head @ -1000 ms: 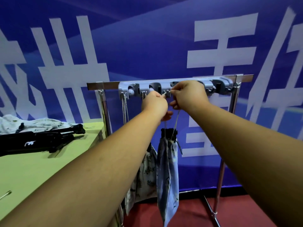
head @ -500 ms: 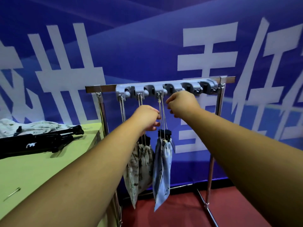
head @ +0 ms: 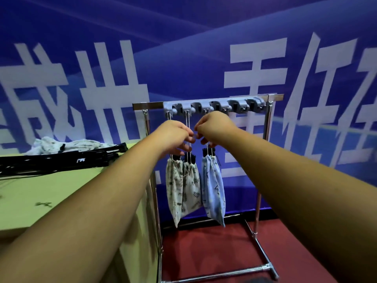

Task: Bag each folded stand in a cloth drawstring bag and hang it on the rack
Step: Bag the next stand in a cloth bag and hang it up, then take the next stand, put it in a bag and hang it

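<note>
Even, bright light; soft wide-angle frame

The blue backdrop (head: 183, 48) is evenly lit with a paler diagonal band; the rack (head: 206, 103) rail shows dull glare. Forearms at the lower edges are stretched and smeared. The backdrop's white characters bend toward the edges, and detail is soft throughout

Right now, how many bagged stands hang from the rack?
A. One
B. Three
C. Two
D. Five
B: two leaf-print bags and one blue bag hang by their cords from the rack's grey hook strip, whose right-hand holders carry nothing.
</note>
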Action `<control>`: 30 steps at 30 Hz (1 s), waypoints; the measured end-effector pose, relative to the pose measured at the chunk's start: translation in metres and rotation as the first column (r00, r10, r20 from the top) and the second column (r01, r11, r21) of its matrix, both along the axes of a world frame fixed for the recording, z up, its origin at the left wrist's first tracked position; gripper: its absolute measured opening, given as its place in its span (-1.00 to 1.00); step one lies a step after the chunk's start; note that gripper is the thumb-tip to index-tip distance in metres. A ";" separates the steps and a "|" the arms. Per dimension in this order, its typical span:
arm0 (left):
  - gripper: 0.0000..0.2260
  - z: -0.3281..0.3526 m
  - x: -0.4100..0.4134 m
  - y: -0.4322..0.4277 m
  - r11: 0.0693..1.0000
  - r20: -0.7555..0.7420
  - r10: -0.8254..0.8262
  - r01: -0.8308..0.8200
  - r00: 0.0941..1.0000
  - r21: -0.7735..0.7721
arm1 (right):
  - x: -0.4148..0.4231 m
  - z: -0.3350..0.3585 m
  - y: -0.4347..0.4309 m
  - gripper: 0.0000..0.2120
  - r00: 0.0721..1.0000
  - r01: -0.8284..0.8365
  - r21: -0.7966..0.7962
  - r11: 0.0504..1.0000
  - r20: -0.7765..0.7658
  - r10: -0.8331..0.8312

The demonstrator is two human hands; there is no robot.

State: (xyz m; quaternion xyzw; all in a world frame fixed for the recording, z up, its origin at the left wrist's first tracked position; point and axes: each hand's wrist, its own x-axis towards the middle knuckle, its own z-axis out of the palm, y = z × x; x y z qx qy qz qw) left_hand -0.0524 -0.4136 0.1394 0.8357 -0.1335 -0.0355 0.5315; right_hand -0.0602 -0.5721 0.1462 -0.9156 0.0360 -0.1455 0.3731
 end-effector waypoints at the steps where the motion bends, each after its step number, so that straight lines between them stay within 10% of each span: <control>1: -0.80 -0.001 -0.008 0.009 1.000 -0.003 0.004 -0.004 1.000 0.001 | -0.006 -0.003 0.008 -0.77 1.000 -0.007 0.009 1.000 -0.005 0.007; 30: -0.80 -0.097 0.003 0.374 0.802 0.032 0.596 -0.593 0.802 -0.070 | 0.052 -0.106 0.290 -0.79 0.901 -0.433 -0.060 0.899 -0.068 0.430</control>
